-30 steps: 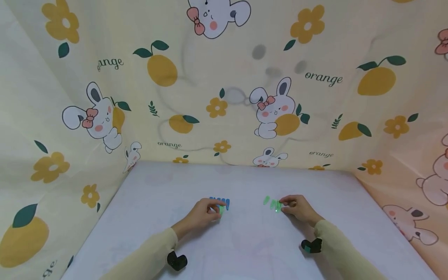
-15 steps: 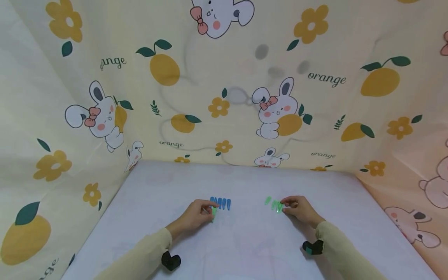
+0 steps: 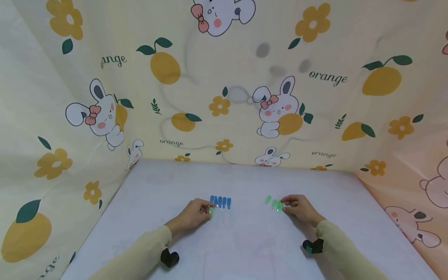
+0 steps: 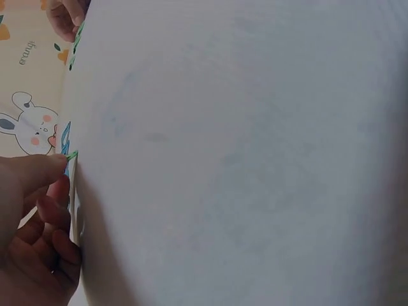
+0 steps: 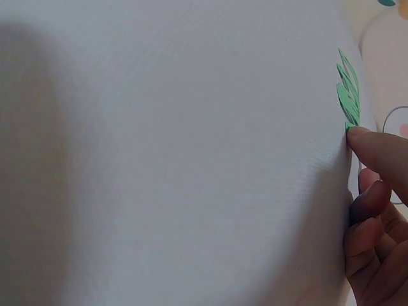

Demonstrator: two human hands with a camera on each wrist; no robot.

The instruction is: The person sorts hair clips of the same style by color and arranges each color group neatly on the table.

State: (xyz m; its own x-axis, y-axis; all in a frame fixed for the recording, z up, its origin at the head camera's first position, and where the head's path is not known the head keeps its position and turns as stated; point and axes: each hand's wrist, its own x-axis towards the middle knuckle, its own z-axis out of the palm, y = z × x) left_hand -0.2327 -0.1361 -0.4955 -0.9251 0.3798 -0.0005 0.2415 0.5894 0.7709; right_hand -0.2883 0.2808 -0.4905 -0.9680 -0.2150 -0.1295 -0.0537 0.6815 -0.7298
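Note:
Blue snap hair clips point(image 3: 224, 202) lie side by side in a row on the white table. My left hand point(image 3: 191, 214) pinches a green snap hair clip point(image 3: 211, 212) just below the left end of that row; its green tip point(image 4: 72, 155) shows at the thumb in the left wrist view. To the right, more green hair clips point(image 3: 274, 204) lie in a loose cluster, one apart at its left. My right hand point(image 3: 301, 209) pinches the green clip at the cluster's right end between thumb and finger. The fingers hide most of both held clips.
The white tabletop point(image 3: 241, 245) extends in front of both hands. A patterned cloth point(image 3: 224, 77) with rabbits and oranges rises behind the table and along its sides. A black device point(image 3: 170, 258) sits at the left wrist, another point(image 3: 313, 246) at the right.
My left hand has moved left with the green hair clip, from the right part of the blue row to its left end, uncovering the blue clips. The right hand stays at the green cluster.

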